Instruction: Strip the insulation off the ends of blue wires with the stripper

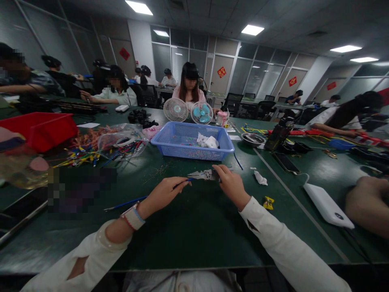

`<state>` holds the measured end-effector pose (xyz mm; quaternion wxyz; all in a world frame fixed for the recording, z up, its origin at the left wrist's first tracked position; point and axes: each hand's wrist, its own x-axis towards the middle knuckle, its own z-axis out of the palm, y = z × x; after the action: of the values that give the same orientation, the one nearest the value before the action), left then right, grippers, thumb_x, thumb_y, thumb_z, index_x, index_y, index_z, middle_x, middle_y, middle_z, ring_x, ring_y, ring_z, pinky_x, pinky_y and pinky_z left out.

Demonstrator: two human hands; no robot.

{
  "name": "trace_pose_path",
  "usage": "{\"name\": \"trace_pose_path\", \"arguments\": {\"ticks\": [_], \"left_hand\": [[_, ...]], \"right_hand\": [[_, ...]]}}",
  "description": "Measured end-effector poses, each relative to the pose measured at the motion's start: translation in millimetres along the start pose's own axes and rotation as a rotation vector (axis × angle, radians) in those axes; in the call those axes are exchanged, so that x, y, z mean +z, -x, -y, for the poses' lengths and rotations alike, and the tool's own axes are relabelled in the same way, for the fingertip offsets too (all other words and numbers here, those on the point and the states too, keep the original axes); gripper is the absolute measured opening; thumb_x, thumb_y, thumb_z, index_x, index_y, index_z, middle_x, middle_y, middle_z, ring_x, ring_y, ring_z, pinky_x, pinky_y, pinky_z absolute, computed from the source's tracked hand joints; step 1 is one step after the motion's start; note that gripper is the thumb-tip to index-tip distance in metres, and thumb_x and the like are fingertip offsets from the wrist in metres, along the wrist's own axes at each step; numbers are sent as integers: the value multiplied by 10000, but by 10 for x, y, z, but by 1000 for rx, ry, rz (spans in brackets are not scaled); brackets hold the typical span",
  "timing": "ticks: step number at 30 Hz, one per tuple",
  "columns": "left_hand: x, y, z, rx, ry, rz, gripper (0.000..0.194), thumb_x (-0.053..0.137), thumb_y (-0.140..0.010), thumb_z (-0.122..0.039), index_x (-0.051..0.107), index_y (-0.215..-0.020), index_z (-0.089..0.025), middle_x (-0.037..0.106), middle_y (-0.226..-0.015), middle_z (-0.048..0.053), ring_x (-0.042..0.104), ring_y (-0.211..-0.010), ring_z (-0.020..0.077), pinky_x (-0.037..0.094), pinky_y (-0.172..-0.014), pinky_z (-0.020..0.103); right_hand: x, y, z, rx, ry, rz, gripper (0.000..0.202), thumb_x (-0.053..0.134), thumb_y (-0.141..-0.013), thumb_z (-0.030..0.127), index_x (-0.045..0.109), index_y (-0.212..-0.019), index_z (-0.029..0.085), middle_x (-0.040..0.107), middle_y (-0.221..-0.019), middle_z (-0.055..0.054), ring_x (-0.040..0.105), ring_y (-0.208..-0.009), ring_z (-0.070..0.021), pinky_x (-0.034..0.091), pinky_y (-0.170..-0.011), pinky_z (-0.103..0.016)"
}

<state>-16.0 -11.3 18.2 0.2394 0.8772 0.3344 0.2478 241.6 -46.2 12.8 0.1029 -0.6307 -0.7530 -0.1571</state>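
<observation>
Closed around a blue wire (130, 202), my left hand (165, 190) is left of centre above the green table. One end of the wire sticks out past the fingertips; the other trails behind the wrist toward the left. My right hand (230, 182) grips wire-stripping pliers (206, 174), whose jaws point left. The blue wire's tip meets the pliers near the jaws; whether the jaws are closed on it I cannot tell. Most of the pliers' handles are hidden under my right hand.
A blue basket (194, 153) stands just beyond my hands. Bundled wires (121, 146) and a red bin (39, 129) lie left. Rightward are a yellow piece (268, 202), crumpled tissue (260, 177), a white power bank (328, 206) and a neighbour's arm (369, 205).
</observation>
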Motion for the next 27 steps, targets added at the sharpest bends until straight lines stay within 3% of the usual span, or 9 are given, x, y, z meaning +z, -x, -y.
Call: {"name": "trace_pose_path", "arguments": {"ticks": [9, 12, 17, 20, 27], "left_hand": [[10, 15, -45, 35, 31, 12, 302, 418, -943, -274, 669, -1073, -165, 701, -907, 40, 614, -727, 161, 454, -720, 257], [6, 15, -55, 11, 50, 21, 304, 417, -945, -287, 674, -1051, -165, 695, -893, 36, 606, -715, 157, 447, -708, 255], [-9, 8, -38, -37, 81, 23, 327, 418, -949, -355, 679, -1050, -185, 635, -746, -1, 579, -670, 150, 420, -646, 236], [-20, 2, -33, -66, 100, 32, 349, 408, -947, -379, 684, -1037, -184, 577, -668, -19, 549, -625, 144, 390, -599, 225], [-40, -22, 29, -126, 159, 59, 380, 407, -941, -427, 679, -1047, -183, 527, -648, -29, 505, -599, 137, 357, -557, 217]], "right_hand": [[102, -22, 21, -8, -25, -7, 695, 389, -759, -15, 352, -1429, 167, 368, -1482, -147, 647, -973, -200, 548, -776, -296], [78, -23, 25, 19, -11, 6, 685, 403, -759, -18, 349, -1422, 144, 433, -1419, -166, 645, -968, -206, 551, -761, -292], [-7, -16, -12, 26, 1, 21, 526, 410, -806, 7, 482, -1310, 141, 567, -1282, -135, 654, -947, -197, 539, -748, -268], [-36, -7, -54, -30, -7, -6, 499, 415, -833, 31, 502, -1309, 154, 568, -1318, -117, 654, -974, -199, 524, -795, -283], [-63, -1, -66, -53, 8, 37, 545, 393, -847, 46, 465, -1373, 169, 542, -1365, -99, 676, -912, -186, 516, -725, -266]]}}
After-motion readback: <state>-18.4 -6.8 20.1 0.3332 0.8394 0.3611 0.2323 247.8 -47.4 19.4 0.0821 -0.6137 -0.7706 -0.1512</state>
